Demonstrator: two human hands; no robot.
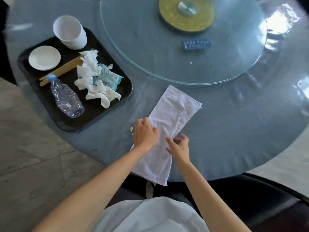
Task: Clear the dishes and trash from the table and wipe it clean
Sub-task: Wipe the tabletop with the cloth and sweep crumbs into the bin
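Observation:
A long white cloth (173, 114) lies flat on the round grey table (234, 131), its near end hanging over the front edge. My left hand (144, 133) presses on the cloth's left edge with fingers curled onto the fabric. My right hand (179, 146) rests on the cloth's right side, fingers spread. On the left, a black tray (93, 113) holds a white bowl (70, 31), a small white plate (44, 57), chopsticks (65, 69), a crushed plastic bottle (66, 97), crumpled tissues (93, 77) and a wet-wipe packet (109, 77).
A glass turntable (150, 56) with a gold hub (186, 13) covers the far half of the table; a small blue card (196, 44) lies on it. Yellow crumbs (131, 129) sit left of my left hand, and one crumb (190, 62) on the glass. A dark chair (267, 198) stands at right.

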